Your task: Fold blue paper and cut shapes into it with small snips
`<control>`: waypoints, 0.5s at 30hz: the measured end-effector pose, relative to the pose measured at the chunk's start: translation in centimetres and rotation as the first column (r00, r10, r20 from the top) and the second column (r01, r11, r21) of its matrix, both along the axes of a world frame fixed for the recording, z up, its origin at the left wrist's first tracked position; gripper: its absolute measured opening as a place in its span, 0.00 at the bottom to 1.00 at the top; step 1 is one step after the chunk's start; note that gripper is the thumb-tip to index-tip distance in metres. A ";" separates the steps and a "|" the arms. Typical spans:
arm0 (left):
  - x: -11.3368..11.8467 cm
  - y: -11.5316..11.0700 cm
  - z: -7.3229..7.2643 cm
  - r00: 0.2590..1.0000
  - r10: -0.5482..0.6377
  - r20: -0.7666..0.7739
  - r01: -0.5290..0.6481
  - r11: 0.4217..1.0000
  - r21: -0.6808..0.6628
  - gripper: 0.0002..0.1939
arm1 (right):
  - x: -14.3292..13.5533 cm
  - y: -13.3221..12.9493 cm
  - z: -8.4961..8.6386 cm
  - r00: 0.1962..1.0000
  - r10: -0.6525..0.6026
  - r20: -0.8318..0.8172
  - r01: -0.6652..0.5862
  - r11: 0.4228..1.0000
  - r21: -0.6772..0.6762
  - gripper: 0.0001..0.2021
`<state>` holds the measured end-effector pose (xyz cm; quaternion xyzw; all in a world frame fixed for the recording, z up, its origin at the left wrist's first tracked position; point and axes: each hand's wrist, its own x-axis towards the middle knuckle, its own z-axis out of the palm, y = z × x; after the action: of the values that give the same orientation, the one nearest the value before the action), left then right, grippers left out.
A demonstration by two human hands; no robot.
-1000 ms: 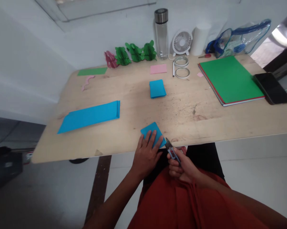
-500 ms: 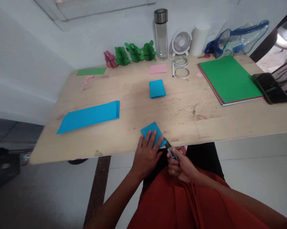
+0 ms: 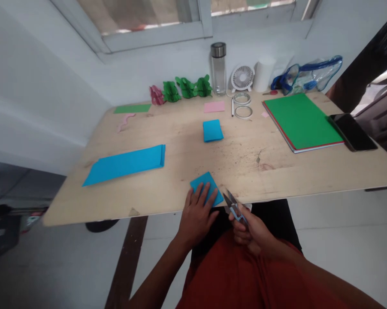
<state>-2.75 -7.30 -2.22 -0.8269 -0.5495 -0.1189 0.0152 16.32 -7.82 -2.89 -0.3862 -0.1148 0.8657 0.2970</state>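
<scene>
A blue paper square point(image 3: 202, 179) lies turned at an angle at the table's front edge. My left hand point(image 3: 197, 214) rests flat on it with the fingers spread. In my right hand point(image 3: 249, 229) is a pair of small scissors point(image 3: 234, 207), its blades parted and pointing up-left, just right of the paper and apart from it. Farther back is a small stack of blue squares point(image 3: 213, 130). A long folded strip of blue paper point(image 3: 127, 164) lies to the left.
Along the wall stand green paper shapes point(image 3: 187, 87), a pink one point(image 3: 157, 95), a bottle point(image 3: 218, 71), a small fan point(image 3: 243, 78) and a white roll point(image 3: 264, 75). Green sheets point(image 3: 304, 122) and a phone point(image 3: 352, 131) lie at the right.
The scissors have moved right, off the corner of the blue square, and their blades have parted. The camera view has tilted up, showing more of the window.
</scene>
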 end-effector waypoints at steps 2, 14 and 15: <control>-0.1 -0.1 0.0 1.000 -0.001 0.030 -0.001 0.999 0.040 0.25 | 0.6 0.1 0.7 0.999 -0.030 0.030 0.030 0.999 0.026 0.24; 0.3 0.4 -0.3 0.940 0.061 0.336 -0.107 0.987 0.120 0.17 | 1.6 1.6 3.6 0.972 -0.091 0.216 0.021 0.951 0.308 0.21; 0.5 0.4 -0.3 0.934 0.064 0.353 -0.114 0.986 0.125 0.16 | 1.6 2.0 3.8 0.961 -0.104 0.258 0.005 0.934 0.358 0.22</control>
<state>-2.30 -6.88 -2.51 -0.7639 -0.5704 -0.3013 -0.0174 17.89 -5.80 0.90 -0.4449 -0.2973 0.7609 0.3672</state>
